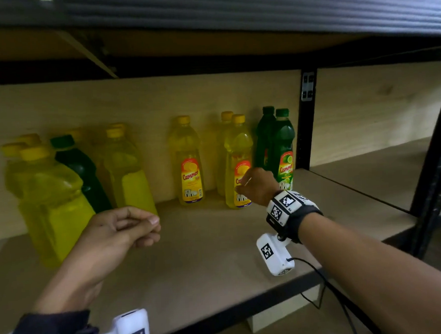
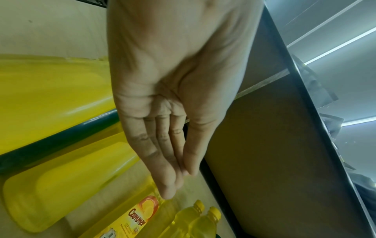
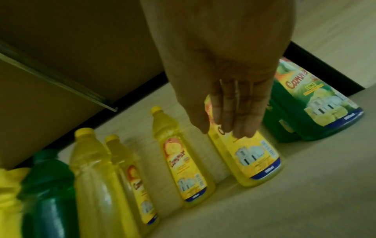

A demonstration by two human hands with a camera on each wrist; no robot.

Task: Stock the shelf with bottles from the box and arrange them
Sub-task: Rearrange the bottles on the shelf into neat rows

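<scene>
Yellow and green "Cammer" bottles stand upright along the back of the wooden shelf (image 1: 207, 258). My right hand (image 1: 241, 186) (image 3: 230, 130) reaches to the front yellow bottle (image 1: 236, 150) (image 3: 258, 157) of a pair, straight fingers against its label; whether they press it I cannot tell. Two green bottles (image 1: 284, 147) (image 3: 317, 104) stand just right of it, and a single yellow bottle (image 1: 188, 163) (image 3: 183, 161) to its left. My left hand (image 1: 151, 228) (image 2: 179, 182) hovers over the shelf front, loosely curled, thumb on fingers, holding nothing. The box is out of view.
A cluster of large yellow bottles (image 1: 51, 203) with one green bottle (image 1: 80, 167) fills the shelf's left side. A black upright post (image 1: 306, 125) bounds the bay on the right. The upper shelf board (image 1: 206, 38) hangs low overhead.
</scene>
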